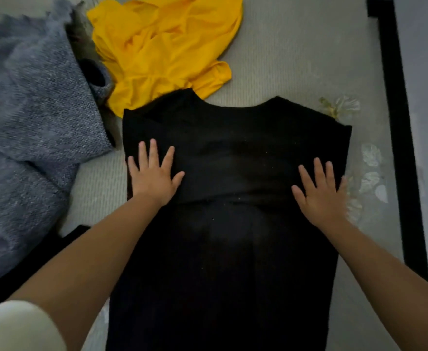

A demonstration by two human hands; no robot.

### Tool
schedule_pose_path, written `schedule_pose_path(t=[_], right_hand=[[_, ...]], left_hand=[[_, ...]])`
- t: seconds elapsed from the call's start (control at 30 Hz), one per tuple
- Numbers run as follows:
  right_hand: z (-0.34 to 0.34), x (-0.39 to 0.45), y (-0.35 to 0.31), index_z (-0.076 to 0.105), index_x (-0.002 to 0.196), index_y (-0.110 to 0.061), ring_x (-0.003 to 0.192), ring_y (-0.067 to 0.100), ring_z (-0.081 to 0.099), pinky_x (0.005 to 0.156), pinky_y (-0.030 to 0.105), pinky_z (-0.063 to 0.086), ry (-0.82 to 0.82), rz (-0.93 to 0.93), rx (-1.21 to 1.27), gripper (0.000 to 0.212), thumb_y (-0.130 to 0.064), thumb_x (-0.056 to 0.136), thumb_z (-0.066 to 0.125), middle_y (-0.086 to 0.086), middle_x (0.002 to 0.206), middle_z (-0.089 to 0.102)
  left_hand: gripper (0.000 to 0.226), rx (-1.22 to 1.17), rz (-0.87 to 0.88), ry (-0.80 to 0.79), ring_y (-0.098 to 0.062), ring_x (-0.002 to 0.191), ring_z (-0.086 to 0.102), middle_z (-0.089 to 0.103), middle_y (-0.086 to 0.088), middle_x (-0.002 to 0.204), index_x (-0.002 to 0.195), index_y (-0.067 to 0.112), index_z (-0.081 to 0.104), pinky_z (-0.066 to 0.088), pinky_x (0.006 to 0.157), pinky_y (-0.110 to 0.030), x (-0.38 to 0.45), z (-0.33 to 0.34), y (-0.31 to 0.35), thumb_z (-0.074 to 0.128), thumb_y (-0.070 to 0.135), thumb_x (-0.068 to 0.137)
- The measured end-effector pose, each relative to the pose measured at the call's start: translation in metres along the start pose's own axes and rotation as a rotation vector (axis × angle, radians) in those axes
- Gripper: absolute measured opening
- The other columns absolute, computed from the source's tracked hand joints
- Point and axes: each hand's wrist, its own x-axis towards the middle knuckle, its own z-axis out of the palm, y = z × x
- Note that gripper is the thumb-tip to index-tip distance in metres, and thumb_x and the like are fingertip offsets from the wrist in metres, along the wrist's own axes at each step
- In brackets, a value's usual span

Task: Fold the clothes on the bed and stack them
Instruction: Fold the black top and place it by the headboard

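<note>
A black knit garment (233,138) lies flat on the bed, neckline away from me, its sleeves folded across the chest into a band. My left hand (153,173) presses flat on the left end of that band, fingers spread. On the right end my right hand (320,191) lies flat too, its fingers straight and reaching the garment's right edge. A crumpled yellow garment (162,46) sits beyond the black one at the upper left. At the far left a grey knit sweater (30,110) is heaped.
The bed sheet (296,59) is pale grey-green with leaf prints at the right. A black bed-frame edge (397,122) runs down the right side, with floor beyond it. Another dark edge shows at the lower left.
</note>
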Motion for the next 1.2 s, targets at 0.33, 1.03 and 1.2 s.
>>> schedule_pose_path(t=[0.33,1.03,1.2], right_hand=[[0.019,-0.079,0.02,0.031,0.141,-0.007,0.141,0.032,0.007,0.11,0.049,0.012,0.053,-0.104,0.174,0.052,-0.026,0.094,0.045,0.017,0.152,0.013],[0.135,-0.406,-0.032,0.053,0.127,-0.007,0.124,0.046,0.04,0.092,0.058,0.039,-0.04,-0.039,0.196,0.068,-0.003,0.064,0.078,0.024,0.135,0.045],[0.128,-0.368,-0.016,0.07,0.083,0.006,0.062,0.042,0.061,0.047,0.044,0.053,0.139,-0.298,0.127,0.054,0.016,0.031,0.082,0.024,0.076,0.064]], left_hand=[[0.065,0.089,0.059,-0.11,-0.028,0.141,-0.012,-0.008,-0.01,0.155,0.147,0.026,-0.002,-0.003,0.113,-0.044,-0.167,0.063,0.017,0.024,0.053,0.094],[0.062,0.183,0.175,-0.162,-0.022,0.142,-0.01,-0.009,-0.001,0.155,0.147,0.021,-0.004,0.003,0.114,-0.039,-0.359,0.164,-0.068,0.027,0.041,0.097],[0.056,0.131,0.229,-0.071,-0.017,0.142,0.005,0.007,0.001,0.155,0.146,0.027,0.012,0.01,0.111,-0.031,-0.34,0.161,-0.085,0.032,0.014,0.095]])
